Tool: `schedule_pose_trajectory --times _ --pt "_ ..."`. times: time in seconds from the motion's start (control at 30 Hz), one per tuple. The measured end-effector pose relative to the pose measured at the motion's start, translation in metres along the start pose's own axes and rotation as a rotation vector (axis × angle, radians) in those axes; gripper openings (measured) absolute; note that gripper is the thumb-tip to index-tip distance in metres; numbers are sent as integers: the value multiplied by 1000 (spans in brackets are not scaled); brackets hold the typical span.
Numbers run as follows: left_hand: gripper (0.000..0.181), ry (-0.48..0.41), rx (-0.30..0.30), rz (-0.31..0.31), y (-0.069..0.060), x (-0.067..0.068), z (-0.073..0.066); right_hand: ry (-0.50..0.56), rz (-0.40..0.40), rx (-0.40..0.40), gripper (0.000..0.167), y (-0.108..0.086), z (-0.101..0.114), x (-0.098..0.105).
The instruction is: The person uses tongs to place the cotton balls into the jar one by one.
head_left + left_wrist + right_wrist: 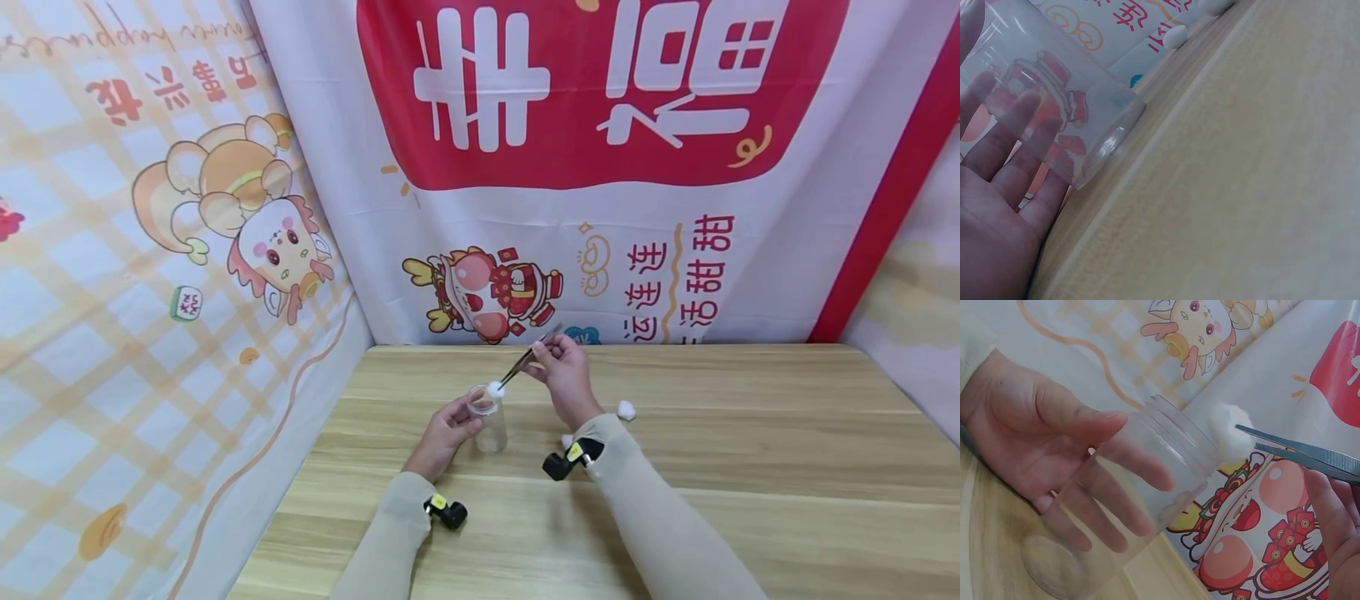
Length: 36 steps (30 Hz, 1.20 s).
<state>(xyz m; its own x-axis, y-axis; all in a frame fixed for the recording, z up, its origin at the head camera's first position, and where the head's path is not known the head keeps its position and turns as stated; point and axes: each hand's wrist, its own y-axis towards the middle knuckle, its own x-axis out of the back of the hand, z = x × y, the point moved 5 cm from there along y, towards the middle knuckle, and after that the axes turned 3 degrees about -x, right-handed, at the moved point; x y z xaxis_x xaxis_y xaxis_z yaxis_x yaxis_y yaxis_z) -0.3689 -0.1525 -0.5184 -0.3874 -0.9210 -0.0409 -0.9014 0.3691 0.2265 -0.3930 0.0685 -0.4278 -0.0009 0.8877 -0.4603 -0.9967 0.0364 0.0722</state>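
Note:
A clear plastic jar (492, 432) with a threaded open mouth stands on the table. My left hand (444, 435) grips it, with the thumb near the neck and the fingers behind the wall in the right wrist view. Just above the jar's mouth hangs a white cotton ball (1232, 434), at the tips of metal tweezers (1310, 453). My right hand (567, 375) pinches those tweezers, which slant down to the left toward the jar. In the right wrist view only part of the right hand shows, at the edge.
One loose cotton ball (626, 409) lies on the wooden table (712, 467) right of my right hand. Another cotton ball (567, 440) is partly hidden by the right wrist. Printed cloths hang behind the table and at its left; a red strip (885, 192) runs down on the right.

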Motion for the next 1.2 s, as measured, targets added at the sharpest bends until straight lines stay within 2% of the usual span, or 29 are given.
schedule_pose_trajectory --times 0.27,0.5,0.77,1.0,1.2 --pt "55 8 24 -33 0 2 1 12 9 -16 18 1 -10 -4" --pt "53 26 21 -42 1 1 1 -6 -7 -19 15 -1 -14 -6" --pt "53 46 14 -43 1 2 0 -23 -8 6 25 -3 -13 -14" --pt "60 7 -10 -45 2 1 0 -54 -12 -10 21 -3 -20 -15" --pt "58 -14 8 -54 3 0 0 -70 -8 -25 21 -3 -25 -14"
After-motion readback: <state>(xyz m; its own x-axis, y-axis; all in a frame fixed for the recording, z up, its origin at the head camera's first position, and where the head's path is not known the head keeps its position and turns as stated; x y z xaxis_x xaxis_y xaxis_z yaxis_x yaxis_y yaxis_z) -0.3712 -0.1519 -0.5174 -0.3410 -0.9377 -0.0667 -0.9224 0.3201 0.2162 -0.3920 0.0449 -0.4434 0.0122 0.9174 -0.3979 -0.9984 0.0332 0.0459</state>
